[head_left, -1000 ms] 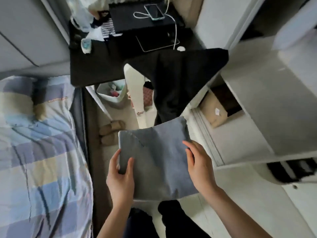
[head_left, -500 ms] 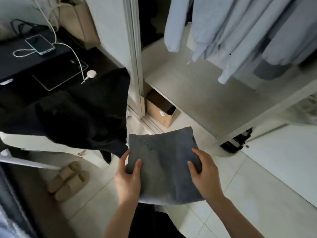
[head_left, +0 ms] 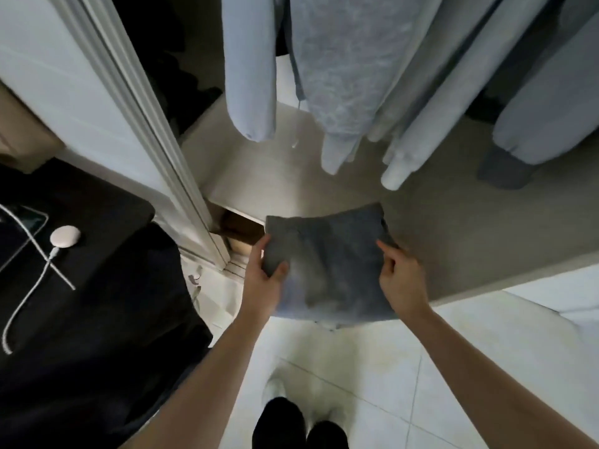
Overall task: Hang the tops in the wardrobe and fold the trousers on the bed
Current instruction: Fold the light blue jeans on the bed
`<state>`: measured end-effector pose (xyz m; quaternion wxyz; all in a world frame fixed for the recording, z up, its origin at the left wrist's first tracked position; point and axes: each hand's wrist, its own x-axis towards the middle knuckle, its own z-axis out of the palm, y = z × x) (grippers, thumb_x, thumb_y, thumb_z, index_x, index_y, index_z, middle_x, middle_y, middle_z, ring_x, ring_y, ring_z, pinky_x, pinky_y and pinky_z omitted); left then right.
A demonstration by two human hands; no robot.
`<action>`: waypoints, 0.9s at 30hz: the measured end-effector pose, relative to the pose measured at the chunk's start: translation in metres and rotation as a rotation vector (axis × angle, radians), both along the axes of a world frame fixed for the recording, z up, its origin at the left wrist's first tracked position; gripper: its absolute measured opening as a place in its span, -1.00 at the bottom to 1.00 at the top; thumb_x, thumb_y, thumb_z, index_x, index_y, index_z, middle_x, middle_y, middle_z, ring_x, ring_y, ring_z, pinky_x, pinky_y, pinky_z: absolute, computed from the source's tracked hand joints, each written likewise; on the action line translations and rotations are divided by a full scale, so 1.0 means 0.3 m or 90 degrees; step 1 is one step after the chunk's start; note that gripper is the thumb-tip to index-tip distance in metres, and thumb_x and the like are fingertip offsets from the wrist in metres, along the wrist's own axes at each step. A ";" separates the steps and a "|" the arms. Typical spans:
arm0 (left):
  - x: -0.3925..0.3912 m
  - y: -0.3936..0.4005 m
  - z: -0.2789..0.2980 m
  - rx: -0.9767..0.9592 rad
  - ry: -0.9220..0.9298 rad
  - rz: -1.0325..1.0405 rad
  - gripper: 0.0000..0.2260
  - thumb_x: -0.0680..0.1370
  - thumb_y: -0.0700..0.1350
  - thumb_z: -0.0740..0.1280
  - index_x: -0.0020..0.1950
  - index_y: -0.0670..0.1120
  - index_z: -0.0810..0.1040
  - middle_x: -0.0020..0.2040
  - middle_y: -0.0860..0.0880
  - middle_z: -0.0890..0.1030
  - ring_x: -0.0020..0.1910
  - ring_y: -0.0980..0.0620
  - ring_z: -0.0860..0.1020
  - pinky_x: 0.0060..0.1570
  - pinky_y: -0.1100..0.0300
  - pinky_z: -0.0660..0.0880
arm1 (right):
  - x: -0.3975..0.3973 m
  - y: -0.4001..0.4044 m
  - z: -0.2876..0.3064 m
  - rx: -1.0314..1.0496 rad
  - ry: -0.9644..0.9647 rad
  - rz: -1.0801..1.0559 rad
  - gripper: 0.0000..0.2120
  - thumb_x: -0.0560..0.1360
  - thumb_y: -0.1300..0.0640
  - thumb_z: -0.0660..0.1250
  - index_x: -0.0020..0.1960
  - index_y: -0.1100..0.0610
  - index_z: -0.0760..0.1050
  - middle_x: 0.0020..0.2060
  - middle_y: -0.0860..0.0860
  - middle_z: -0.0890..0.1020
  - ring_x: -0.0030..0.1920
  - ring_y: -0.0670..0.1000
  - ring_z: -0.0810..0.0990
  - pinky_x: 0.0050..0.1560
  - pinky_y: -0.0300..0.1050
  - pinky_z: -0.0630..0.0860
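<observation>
Folded grey trousers (head_left: 327, 264), gripped at each side by left hand (head_left: 264, 280) and right hand (head_left: 402, 280), hover over the wardrobe shelf (head_left: 453, 228) edge.

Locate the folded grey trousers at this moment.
In the head view the folded grey trousers sit centre frame, held by the left hand and right hand over the front edge of the wardrobe shelf, below the hanging pale tops.

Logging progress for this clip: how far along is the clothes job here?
Done: light tops hang in the wardrobe. In hand: grey folded trousers, gripped by the left hand and right hand over the wardrobe shelf. Left: a black garment lies on the desk.
</observation>
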<state>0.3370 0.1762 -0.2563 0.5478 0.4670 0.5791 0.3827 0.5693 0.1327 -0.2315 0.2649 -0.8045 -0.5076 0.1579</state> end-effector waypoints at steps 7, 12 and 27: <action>0.197 0.488 -0.127 0.091 -0.038 -0.106 -0.48 0.55 -0.30 0.33 0.46 0.02 0.32 0.34 -0.06 0.48 0.33 -0.04 0.46 0.33 0.02 0.46 | 0.172 0.365 -0.153 0.173 0.072 -0.255 -0.68 0.47 0.44 0.18 0.13 0.31 0.59 0.07 0.25 0.63 0.09 0.22 0.59 0.08 -0.20 0.42; 0.270 0.582 -0.372 0.132 0.627 -0.484 -0.27 0.54 -0.24 0.30 0.59 0.05 -0.01 0.60 -0.07 -0.07 0.55 -0.25 -0.02 0.49 -0.23 0.09 | 0.233 0.387 -0.348 -0.175 -0.093 -0.130 -0.59 0.36 0.40 0.27 0.21 0.33 0.47 0.14 0.32 0.53 0.14 0.32 0.51 0.09 0.07 0.44; 0.268 0.583 -0.592 0.458 0.808 -0.643 -0.33 0.57 -0.11 0.29 0.60 -0.05 0.02 0.58 -0.22 0.07 0.55 -0.30 0.06 0.46 -0.20 0.18 | 0.211 0.421 -0.604 -0.409 -0.488 0.164 -0.51 0.49 0.17 0.07 0.40 0.03 0.42 0.28 0.34 0.48 -0.09 0.44 0.59 -0.25 0.16 0.58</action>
